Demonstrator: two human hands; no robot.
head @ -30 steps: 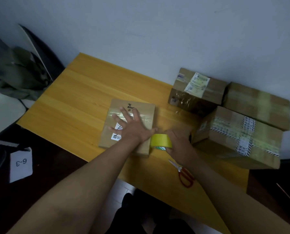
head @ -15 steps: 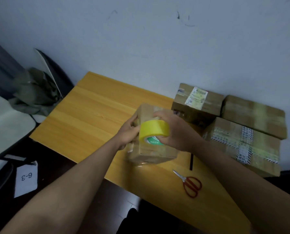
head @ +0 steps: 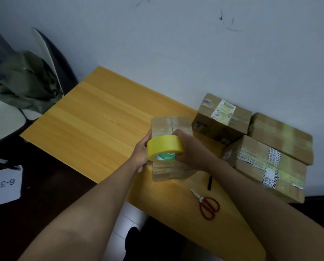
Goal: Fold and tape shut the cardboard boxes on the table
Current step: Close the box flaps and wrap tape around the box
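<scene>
Hands come first: the right hand (head: 190,151) curls its fingers and thumb round a wide yellow roll of tape with a green and white core (head: 165,147) and holds it in front of a small brown cardboard box wrapped in clear shiny tape (head: 171,168). The left hand (head: 143,153) grips the left side of that small box, with the thumb on the near face. The box is near the front edge of the yellow wooden table (head: 93,127); I cannot tell if its bottom rests on the wood or is lifted a little. Just right of the box a thin black stick (head: 209,182) lies on the table. Nearer the person, red-handled scissors (head: 207,204) lie flat on the wood. Further right, three more brown boxes sit close together by the white wall (head: 176,44): a brown box with white labels on top (head: 222,117), a plain brown box with pale tape across it (head: 281,136), and a big brown box with striped black-and-white tape (head: 266,168) in front of it. Off the table on the left is a white paper sign marked 6-3 (head: 6,184), and a green cloth (head: 25,83) lies on a white chair (head: 4,117).
</scene>
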